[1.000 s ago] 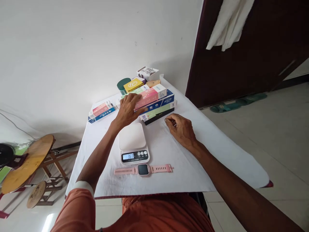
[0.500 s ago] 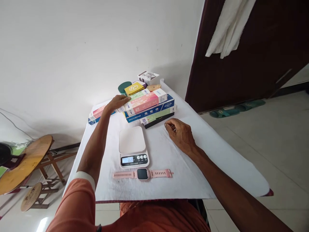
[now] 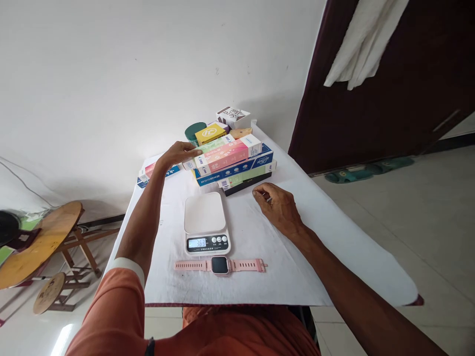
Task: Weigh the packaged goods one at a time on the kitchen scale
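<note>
My left hand (image 3: 178, 153) reaches to the left end of a stack of long cartons, its fingers stretched over a green carton (image 3: 217, 144). Beside that on top lies a pink carton (image 3: 230, 155). Below are a blue carton (image 3: 237, 170), another green carton and a black one (image 3: 249, 184). My right hand (image 3: 276, 202) rests on the table right of the stack, fingers curled in, nothing visible in them. A white kitchen scale (image 3: 205, 215) with a bare platform stands in front, its lit display reading 363. Nearest me, a pink-strapped smartwatch (image 3: 220, 265) lies flat.
Behind the stack are a yellow box (image 3: 210, 133), a green-lidded container (image 3: 195, 130) and a white box (image 3: 233, 116). More cartons (image 3: 158, 170) lie at the table's left edge. A wall borders the far side. Green slippers (image 3: 351, 175) and wooden stools (image 3: 50, 291) stand on the floor.
The view has shifted slightly. My left hand still touches the cartons and my right hand stays curled on the table; the scale and watch have not moved.
</note>
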Motion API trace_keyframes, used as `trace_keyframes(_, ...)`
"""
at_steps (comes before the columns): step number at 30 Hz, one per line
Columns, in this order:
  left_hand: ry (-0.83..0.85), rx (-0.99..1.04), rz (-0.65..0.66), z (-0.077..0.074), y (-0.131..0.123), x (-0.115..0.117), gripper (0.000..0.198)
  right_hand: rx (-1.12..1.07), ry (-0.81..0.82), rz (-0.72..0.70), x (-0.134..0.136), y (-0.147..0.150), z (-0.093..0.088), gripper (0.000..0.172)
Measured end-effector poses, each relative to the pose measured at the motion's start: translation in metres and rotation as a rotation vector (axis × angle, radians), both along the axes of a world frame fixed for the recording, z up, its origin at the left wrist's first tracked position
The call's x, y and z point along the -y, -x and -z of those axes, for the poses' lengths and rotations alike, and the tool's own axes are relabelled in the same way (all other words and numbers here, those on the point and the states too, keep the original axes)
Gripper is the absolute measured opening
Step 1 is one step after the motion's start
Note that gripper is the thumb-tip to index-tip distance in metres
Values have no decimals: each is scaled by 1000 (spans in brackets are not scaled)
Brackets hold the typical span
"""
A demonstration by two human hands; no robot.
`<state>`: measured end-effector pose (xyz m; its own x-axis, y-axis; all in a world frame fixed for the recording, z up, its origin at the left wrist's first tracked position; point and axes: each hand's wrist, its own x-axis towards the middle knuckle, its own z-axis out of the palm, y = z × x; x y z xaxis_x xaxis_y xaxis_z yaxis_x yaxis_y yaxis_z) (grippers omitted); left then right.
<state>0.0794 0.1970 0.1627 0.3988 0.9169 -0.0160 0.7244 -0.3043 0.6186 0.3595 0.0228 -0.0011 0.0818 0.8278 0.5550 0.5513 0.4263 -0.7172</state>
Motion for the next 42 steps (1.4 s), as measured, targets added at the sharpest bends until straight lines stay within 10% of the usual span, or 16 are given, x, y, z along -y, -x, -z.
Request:
trace_keyframes(12, 42, 119, 77, 10, 51, 32, 89, 14, 26, -34, -1, 4, 2, 15)
trace_keyframes(25, -237, -35, -23, 18, 21, 30, 62, 42, 25, -20, 1, 1, 2, 15)
trace_keyframes(36, -267, 168, -256, 5, 100, 100, 62, 71, 16, -22, -3, 0, 8, 15)
trace_keyframes(42, -118, 153, -231, 41, 115, 177, 65, 64, 39, -8, -3, 1, 9, 14)
